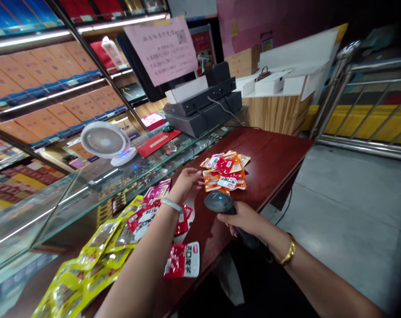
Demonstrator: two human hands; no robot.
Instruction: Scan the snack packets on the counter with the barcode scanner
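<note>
- The scanner [219, 202] sits in the right hand [247, 217], fingers wrapped round its handle, above the table [270, 145]; it looks stiff and fairly light, and the handle is the place to hold it.
- Just beyond, the orange and red packets [224, 165] lie in a loose pile, probably light, soft and slippery; a sealed edge should give the best pinch.
- The left hand [189, 179] is beside them, fingers loosely bent, nothing seen in them; whether they touch, I cannot tell.
- Nearer, one red packet [182, 260] lies flat.
- Yellow packets [101, 251] overlap beside the left forearm.
</note>
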